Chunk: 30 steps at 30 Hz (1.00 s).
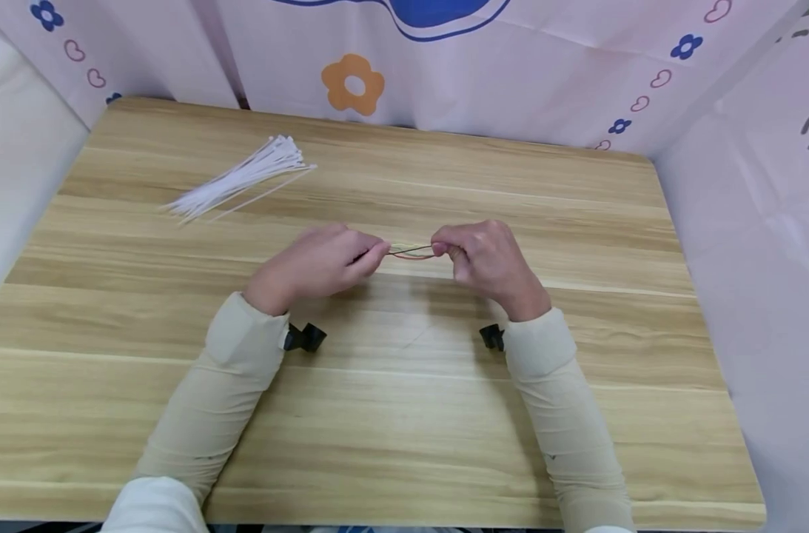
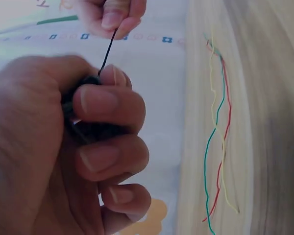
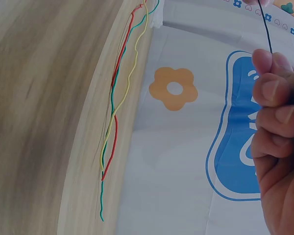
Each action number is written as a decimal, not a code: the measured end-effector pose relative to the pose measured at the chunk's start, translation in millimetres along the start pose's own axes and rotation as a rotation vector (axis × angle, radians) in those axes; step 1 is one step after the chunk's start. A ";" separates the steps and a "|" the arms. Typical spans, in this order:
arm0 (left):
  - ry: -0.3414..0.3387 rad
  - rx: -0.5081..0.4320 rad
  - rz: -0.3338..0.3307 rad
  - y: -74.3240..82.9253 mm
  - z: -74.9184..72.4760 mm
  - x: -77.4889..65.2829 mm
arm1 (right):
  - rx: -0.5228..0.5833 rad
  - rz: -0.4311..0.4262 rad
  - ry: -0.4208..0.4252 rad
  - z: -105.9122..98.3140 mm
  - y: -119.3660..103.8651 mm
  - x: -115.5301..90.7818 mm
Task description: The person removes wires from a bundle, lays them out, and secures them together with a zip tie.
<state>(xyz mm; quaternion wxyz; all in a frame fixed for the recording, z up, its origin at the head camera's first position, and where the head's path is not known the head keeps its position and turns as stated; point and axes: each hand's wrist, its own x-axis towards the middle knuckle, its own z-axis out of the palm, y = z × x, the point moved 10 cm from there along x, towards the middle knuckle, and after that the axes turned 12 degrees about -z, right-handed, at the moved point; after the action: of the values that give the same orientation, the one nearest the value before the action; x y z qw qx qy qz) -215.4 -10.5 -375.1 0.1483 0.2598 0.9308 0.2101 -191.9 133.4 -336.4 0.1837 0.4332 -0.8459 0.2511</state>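
Observation:
A thin black wire (image 2: 107,54) runs taut between the two hands. My left hand (image 1: 324,259) grips one end, its fingers curled around a dark bundle (image 2: 105,129) that they partly hide. At the other end, thumb and fingertips of my right hand (image 1: 487,255) pinch the same wire. Red (image 3: 116,134), green (image 2: 206,166) and yellow (image 3: 131,73) wires lie loosely crossed on the table in both wrist views. In the head view they show only in the gap between the hands, partly covered by them.
A fanned bundle of white cable ties (image 1: 244,181) lies at the back left of the wooden table (image 1: 404,429). Printed cloth (image 1: 457,89) hangs along the table's far edge. Small black devices (image 1: 304,338) sit at both wrists.

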 end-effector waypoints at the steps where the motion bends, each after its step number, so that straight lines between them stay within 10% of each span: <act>1: 0.001 -0.005 0.001 -0.9 -1.3 -0.6 | 0.002 0.002 -0.001 -0.2 0.6 0.1; 13: 0.062 -0.063 -0.035 -8.3 -15.2 -3.7 | -0.011 -0.008 0.051 -10.9 7.0 -4.9; 22: -0.051 -0.141 0.183 10.3 -9.7 -8.9 | -0.032 0.009 0.069 -14.7 13.2 -8.2; 30: -0.115 -0.119 0.081 -0.6 1.6 -5.5 | -0.037 -0.022 0.064 -12.6 3.4 -4.6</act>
<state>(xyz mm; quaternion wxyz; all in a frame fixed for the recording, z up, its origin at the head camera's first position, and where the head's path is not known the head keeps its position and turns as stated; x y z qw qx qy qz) -210.6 -13.5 -375.9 0.2080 0.2994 0.8954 0.2556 -191.0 145.4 -329.5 0.2215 0.4309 -0.8391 0.2473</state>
